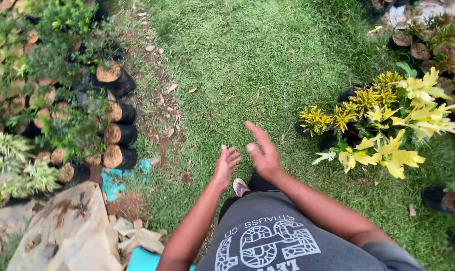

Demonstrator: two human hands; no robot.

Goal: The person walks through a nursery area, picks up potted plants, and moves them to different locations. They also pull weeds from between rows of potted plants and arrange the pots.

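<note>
Grey shirt (287, 236) nearest lens. Left hand (226, 165), right hand (263, 154) over grass (247, 60), fingers spread, gripping nothing. Yellow plants (388, 125) near right hand, apart. Sandal (240, 186) below, possibly mid-step. Risk: trampling bagged seedlings (118, 133) at left.

Outdoor garden, daylight, soft and even, no hard shadows. Ground is short green grass lawn (247, 65) filling the middle. A bare brown dirt strip (159, 108) with dry leaves runs along its left edge. Far left: rows of black plastic nursery bags (118, 134) filled with soil, small green seedlings among them. Right: cluster of yellow-green croton plants (388, 120). Near left: crumpled beige sack (69, 231), with a torn turquoise plastic scrap (112, 183) beside it. More potted plants (433, 45) far right.
</note>
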